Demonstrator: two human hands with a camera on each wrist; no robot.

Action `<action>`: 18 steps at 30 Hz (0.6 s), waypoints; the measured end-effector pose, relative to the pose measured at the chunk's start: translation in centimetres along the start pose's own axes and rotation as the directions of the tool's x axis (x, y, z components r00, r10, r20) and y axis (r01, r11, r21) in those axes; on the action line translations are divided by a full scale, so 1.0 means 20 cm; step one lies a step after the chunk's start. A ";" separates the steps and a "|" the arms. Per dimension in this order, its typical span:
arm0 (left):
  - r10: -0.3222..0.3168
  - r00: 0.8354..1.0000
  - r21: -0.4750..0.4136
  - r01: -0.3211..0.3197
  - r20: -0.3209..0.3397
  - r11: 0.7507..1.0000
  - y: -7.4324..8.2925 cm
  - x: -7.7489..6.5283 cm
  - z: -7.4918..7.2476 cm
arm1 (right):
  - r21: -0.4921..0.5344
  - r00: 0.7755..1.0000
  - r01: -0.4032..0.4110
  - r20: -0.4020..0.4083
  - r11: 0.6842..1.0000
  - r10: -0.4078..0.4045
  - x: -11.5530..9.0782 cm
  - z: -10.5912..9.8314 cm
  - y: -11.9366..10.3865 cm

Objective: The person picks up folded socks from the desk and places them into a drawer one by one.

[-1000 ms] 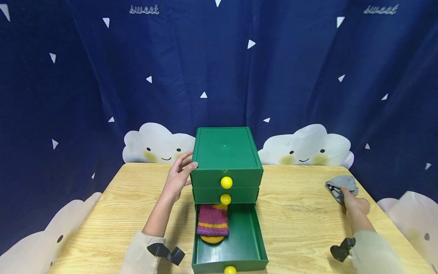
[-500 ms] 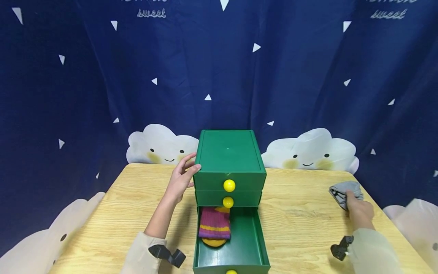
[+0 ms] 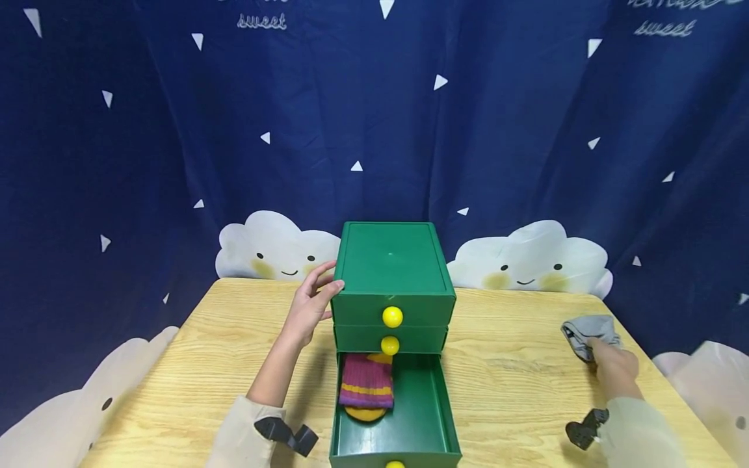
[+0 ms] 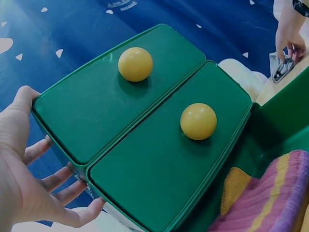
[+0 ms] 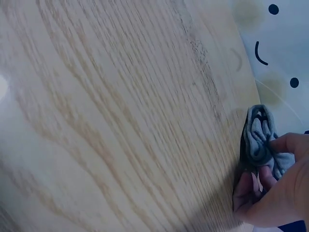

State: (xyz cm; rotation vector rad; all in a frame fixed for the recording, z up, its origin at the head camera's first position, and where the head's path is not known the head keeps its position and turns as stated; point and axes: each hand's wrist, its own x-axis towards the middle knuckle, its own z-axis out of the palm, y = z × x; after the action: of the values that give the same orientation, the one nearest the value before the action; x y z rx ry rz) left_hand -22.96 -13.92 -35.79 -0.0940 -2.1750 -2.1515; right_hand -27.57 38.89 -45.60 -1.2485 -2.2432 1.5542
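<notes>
A green drawer cabinet with yellow knobs stands mid-table, its bottom drawer pulled out. In that drawer, on the left side, lies a folded purple sock with yellow bands, heel and toe. My left hand touches the cabinet's left side, thumb at the top front corner and fingers spread along the wall. Far to the right, my right hand pinches a folded grey sock between thumb and fingers. In the right wrist view the grey sock shows its layered folds, low over the wood.
The wooden table extends to both sides of the cabinet, with its right edge close to the grey sock. A dark blue curtain with white triangles and smiling clouds hangs behind. Upper drawer fronts are closed.
The head view has shifted slightly, moving the scene a little right and down. My left hand keeps its place on the cabinet. Under my right hand, the grey sock's dark striped edge shows less.
</notes>
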 end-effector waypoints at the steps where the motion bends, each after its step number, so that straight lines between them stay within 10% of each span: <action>1: 0.000 1.000 0.001 0.000 0.000 1.000 0.00 0.00 0.00 | 0.038 1.000 -0.027 -0.008 0.999 0.027 0.02 0.00 0.00; 18: -0.011 1.000 0.007 0.011 -0.003 1.000 0.00 -0.01 -0.01 | 0.139 0.986 -0.132 0.123 0.982 0.115 -0.01 -0.04 -0.03</action>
State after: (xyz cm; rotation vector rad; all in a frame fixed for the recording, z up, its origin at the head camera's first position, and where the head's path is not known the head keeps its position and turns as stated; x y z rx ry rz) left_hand -22.76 -14.04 -35.89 -0.0790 -2.1870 -2.1480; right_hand -27.26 39.26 -44.72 -1.3108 -2.1065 1.8430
